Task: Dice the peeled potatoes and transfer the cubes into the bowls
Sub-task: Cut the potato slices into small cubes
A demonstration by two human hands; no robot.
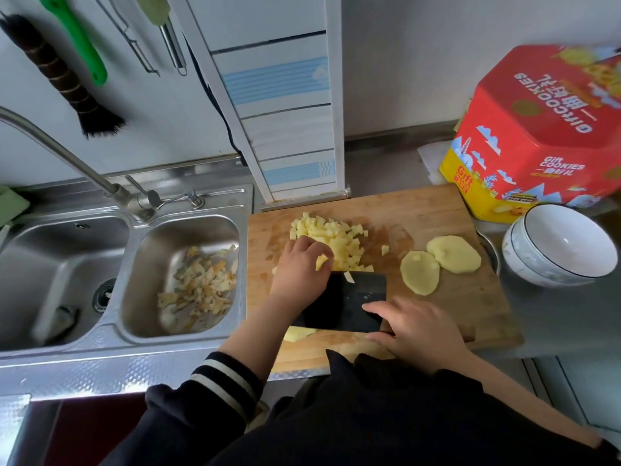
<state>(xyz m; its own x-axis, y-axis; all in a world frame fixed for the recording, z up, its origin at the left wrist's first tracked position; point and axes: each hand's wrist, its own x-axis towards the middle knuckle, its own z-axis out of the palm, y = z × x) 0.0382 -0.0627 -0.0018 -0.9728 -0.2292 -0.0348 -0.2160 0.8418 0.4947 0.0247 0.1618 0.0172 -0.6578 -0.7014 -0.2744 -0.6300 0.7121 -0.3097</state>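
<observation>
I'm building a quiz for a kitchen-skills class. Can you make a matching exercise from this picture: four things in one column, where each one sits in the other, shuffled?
Things:
1. potato cubes
2. potato peels
3. white bowl
4. cookie tin

Places:
A. in the right sink basin
B. on the counter behind the bowl
C. piled on the cutting board
D. right of the cutting board

Pairs: 1-C, 2-A, 3-D, 4-B
</observation>
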